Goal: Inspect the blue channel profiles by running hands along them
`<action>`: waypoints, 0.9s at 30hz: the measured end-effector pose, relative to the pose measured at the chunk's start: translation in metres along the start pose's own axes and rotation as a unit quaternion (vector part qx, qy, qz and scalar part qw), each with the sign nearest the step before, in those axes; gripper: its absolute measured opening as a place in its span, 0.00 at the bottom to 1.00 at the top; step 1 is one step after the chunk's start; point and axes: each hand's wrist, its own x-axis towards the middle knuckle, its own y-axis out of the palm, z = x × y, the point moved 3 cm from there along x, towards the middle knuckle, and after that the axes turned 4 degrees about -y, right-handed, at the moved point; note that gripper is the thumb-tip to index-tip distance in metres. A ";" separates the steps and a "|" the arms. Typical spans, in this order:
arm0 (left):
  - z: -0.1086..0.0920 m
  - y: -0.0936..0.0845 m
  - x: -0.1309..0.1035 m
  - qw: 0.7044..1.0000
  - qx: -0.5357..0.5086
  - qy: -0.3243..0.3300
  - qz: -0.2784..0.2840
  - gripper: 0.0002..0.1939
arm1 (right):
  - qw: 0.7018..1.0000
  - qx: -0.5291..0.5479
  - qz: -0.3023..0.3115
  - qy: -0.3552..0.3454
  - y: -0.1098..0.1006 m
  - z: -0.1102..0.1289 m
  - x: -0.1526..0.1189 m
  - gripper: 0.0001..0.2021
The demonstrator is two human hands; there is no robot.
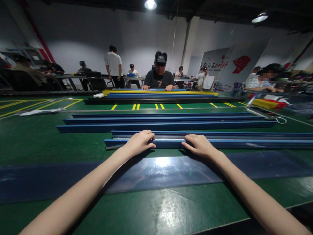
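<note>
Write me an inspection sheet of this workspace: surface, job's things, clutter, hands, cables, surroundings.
Surface: shiny green tabletop, yellow lines on its far part.
Job's things: near blue rail; clear bluish strip lying flat on the wearer's side of it; three blue rails beyond.
Clutter: white scrap far left; yellow and red items far right.
Left hand: on the near blue rail, fingers curled over it.
Right hand: on the same rail; firmness of either grip unclear.
Cables: looped white cord at right.
Surroundings: co-worker opposite, other people behind, lit ceiling lamps.

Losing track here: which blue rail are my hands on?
The frontmost blue rail, just beyond the transparent sheet: your left hand and right hand are on it; other blue rails lie farther back.
</note>
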 end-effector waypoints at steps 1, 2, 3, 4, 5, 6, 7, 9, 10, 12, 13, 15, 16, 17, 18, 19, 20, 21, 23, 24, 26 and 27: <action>0.001 -0.001 0.000 1.000 0.008 0.003 0.007 0.08 | 1.000 0.005 0.005 0.001 -0.001 0.001 0.002 0.17; 0.001 -0.001 0.000 1.000 0.017 0.003 0.014 0.08 | 1.000 0.010 0.009 0.000 -0.001 0.003 0.004 0.17; 0.001 -0.002 0.000 0.999 0.025 0.001 0.021 0.08 | 1.000 0.014 0.013 -0.003 -0.002 0.005 0.006 0.17; 0.001 -0.003 0.000 0.999 0.031 -0.003 0.027 0.08 | 1.000 0.019 0.017 -0.007 -0.003 0.007 0.008 0.16; 0.002 -0.004 0.000 0.999 0.035 -0.008 0.032 0.08 | 1.000 0.021 0.020 -0.012 -0.003 0.010 0.011 0.15; 0.002 -0.005 0.000 0.999 0.037 -0.013 0.038 0.08 | 0.999 0.024 0.026 -0.017 -0.004 0.012 0.014 0.15; 0.002 -0.006 0.000 0.998 0.037 -0.017 0.043 0.07 | 0.999 0.026 0.032 -0.021 -0.004 0.014 0.016 0.15; 0.004 -0.010 0.000 0.998 0.036 -0.024 0.056 0.07 | 0.998 0.033 0.046 -0.030 -0.005 0.018 0.021 0.15; 0.005 -0.011 0.000 0.997 0.036 -0.029 0.063 0.07 | 0.997 0.038 0.053 -0.034 -0.005 0.019 0.023 0.15; 0.008 -0.014 0.000 0.995 0.040 -0.040 0.079 0.06 | 0.996 0.049 0.068 -0.043 -0.006 0.021 0.027 0.15; 0.009 -0.016 0.000 0.994 0.042 -0.047 0.086 0.07 | 0.995 0.053 0.075 -0.046 -0.006 0.022 0.030 0.15; 0.010 -0.017 0.000 0.993 0.046 -0.053 0.097 0.07 | 0.993 0.055 0.086 -0.054 -0.008 0.025 0.036 0.16; 0.010 -0.018 0.000 0.992 0.047 -0.054 0.100 0.07 | 0.993 0.054 0.090 -0.060 -0.009 0.027 0.040 0.16; 0.010 -0.018 0.000 0.992 0.047 -0.054 0.101 0.07 | 0.992 0.052 0.094 -0.066 -0.010 0.029 0.043 0.16; 0.010 -0.019 0.000 0.992 0.047 -0.055 0.100 0.07 | 0.991 0.049 0.097 -0.072 -0.010 0.032 0.047 0.17; 0.010 -0.019 -0.001 0.993 0.047 -0.055 0.098 0.07 | 0.991 0.046 0.098 -0.080 -0.010 0.035 0.052 0.17; 0.010 -0.018 -0.001 0.993 0.046 -0.054 0.096 0.07 | 0.990 0.043 0.098 -0.089 -0.010 0.038 0.056 0.18; 0.011 -0.018 -0.001 0.993 0.044 -0.053 0.094 0.07 | 0.990 0.041 0.098 -0.096 -0.010 0.040 0.059 0.19; 0.011 -0.018 -0.001 0.994 0.040 -0.050 0.094 0.08 | 0.990 0.040 0.092 -0.102 -0.009 0.044 0.066 0.20; 0.012 -0.017 0.000 0.994 0.038 -0.049 0.095 0.08 | 0.990 0.041 0.090 -0.100 -0.008 0.046 0.069 0.20; 0.013 -0.017 0.000 0.994 0.035 -0.048 0.097 0.08 | 0.991 0.045 0.087 -0.092 -0.006 0.046 0.072 0.20; 0.013 -0.017 0.000 0.993 0.035 -0.048 0.098 0.08 | 0.991 0.047 0.086 -0.088 -0.005 0.046 0.072 0.20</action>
